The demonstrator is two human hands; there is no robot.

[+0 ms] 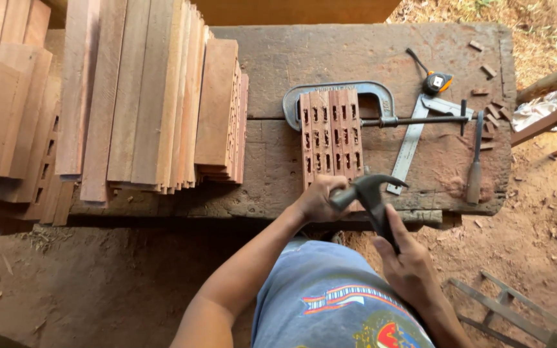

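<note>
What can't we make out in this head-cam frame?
- Head view: what the left hand grips; its fingers and the hammer head cover it.
- Near ends of the clamped slats, behind that hand and the hammer.
- Hammer handle's lower end, inside the right hand.
- Tape measure markings: too small.
- Plank stack, cut off by the top and left edges.
- Metal frame, cut off at the bottom right corner.

Both bare forearms reach forward from the body, the left hand [318,199] curled into a loose fist with knuckles up, while the right hand [409,265] sits nearer the torso, fingers wrapped closed, thumb extended forward.
</note>
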